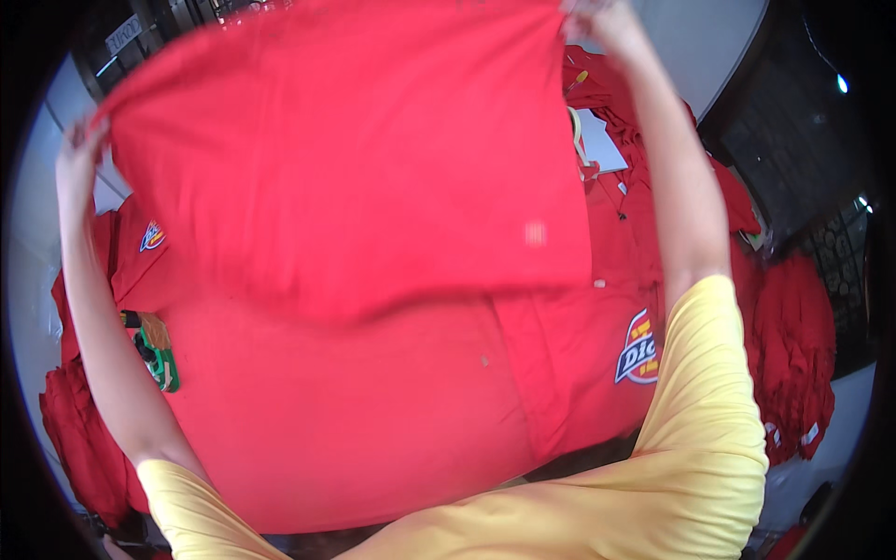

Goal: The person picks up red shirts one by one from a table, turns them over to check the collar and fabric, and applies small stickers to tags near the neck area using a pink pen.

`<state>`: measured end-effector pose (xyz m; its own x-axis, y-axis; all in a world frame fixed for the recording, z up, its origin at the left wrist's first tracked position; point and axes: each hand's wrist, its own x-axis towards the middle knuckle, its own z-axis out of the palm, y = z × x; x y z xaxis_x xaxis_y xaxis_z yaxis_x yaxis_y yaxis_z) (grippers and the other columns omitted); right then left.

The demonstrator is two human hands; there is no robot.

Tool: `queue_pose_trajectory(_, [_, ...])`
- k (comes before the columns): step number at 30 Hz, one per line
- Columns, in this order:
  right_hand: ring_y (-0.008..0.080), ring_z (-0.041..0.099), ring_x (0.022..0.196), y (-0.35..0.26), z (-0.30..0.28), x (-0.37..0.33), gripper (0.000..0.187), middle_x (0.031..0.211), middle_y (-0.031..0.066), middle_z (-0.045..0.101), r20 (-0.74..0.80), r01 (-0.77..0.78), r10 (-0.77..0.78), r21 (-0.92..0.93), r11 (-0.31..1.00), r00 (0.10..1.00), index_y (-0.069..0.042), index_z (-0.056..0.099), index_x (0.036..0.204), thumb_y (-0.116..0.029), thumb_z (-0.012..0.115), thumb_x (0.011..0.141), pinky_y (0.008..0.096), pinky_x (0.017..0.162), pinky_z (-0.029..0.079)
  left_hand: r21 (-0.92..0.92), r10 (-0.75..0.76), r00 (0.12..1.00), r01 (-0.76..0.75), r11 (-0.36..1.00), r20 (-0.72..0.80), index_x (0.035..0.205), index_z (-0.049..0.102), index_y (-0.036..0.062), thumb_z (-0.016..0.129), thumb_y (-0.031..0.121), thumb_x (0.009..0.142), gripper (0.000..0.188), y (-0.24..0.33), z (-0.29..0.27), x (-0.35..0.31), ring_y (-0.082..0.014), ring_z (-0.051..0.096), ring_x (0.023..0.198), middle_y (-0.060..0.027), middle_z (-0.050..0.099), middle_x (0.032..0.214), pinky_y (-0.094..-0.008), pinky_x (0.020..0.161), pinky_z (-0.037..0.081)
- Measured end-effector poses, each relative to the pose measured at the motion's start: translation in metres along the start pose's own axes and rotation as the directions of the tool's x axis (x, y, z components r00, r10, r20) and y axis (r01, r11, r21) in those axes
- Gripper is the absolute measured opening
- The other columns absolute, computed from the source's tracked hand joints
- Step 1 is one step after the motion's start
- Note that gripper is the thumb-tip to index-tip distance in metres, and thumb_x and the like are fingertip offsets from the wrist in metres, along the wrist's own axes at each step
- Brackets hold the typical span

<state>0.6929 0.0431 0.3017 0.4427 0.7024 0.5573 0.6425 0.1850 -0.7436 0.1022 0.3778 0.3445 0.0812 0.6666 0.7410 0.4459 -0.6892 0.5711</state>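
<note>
A large red garment (pixel 373 159) hangs spread out between my two raised hands, its lower hem curving over the table. Near its lower right corner is a small pale square mark. My left hand (pixel 80 147) pinches its left corner at the far left. At the top edge, my right hand (pixel 597 21) grips the right corner, partly cut off by the frame. Beneath it lies another red shirt (pixel 597 364) with a blue, white and yellow emblem. Motion slightly blurs the raised cloth.
The table is covered in red cloth (pixel 336 429). A green object (pixel 159 359) sits by my left forearm. A white sheet (pixel 602 145) lies among crumpled red garments at the far right. More red garments (pixel 791 345) hang over the right side, and others (pixel 84 439) over the left.
</note>
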Motion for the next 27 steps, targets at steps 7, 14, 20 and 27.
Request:
queue_pose_trajectory(7, [0.0193,0.063,0.076,0.013,-0.169,0.145,0.02,0.089,0.0132,0.062,-0.473,0.225,-0.111,0.193,0.955,0.874,0.006,0.056,0.105,0.005,0.045,0.088,0.031,0.067,0.057,-0.268,0.254,0.944,-0.195,0.944,0.209,0.125,0.057,0.0072,0.054,0.018,0.094,0.033,0.159,0.16,0.044,-0.0111,0.063,0.099,-0.0052,0.065,0.112,-0.0219,0.086,0.045])
queue_pose_trajectory(14, [0.0126,0.06,0.086,0.184,-0.204,0.064,0.033,0.105,0.0079,0.065,-0.384,-0.411,0.339,-0.121,0.904,0.859,-0.009,0.058,0.123,-0.012,0.053,0.09,0.0262,0.072,0.047,-0.205,0.299,0.708,-0.218,0.954,0.639,0.137,0.042,0.0034,0.072,0.038,0.077,0.075,0.168,0.38,-0.135,-0.0312,0.038,0.132,-0.0224,0.041,0.14,-0.0366,0.108,0.033])
queue_pose_trajectory(20, [0.022,0.056,0.11,0.197,-0.168,-0.127,0.035,0.121,0.0121,0.06,-0.075,-0.435,0.432,-0.278,0.856,0.899,-0.004,0.059,0.121,-0.001,0.054,0.087,0.0315,0.095,0.041,0.016,0.037,0.308,-0.165,0.986,0.951,0.145,0.029,0.0135,0.066,0.04,0.083,0.077,0.17,0.345,-0.313,-0.0366,0.023,0.139,-0.0164,0.01,0.154,-0.0478,0.113,0.02])
queue_pose_trajectory(27, [0.0338,0.056,0.1,0.123,-0.154,-0.326,0.023,0.105,0.0165,0.06,-0.374,-0.458,0.276,-0.805,0.378,0.885,-0.004,0.064,0.108,-0.015,0.059,0.088,0.0392,0.088,0.045,0.025,0.074,0.49,-0.192,0.981,0.868,0.137,0.043,0.01,0.062,0.029,0.087,0.057,0.141,0.226,-0.433,-0.0319,0.022,0.139,-0.015,0.026,0.15,-0.0499,0.113,0.016])
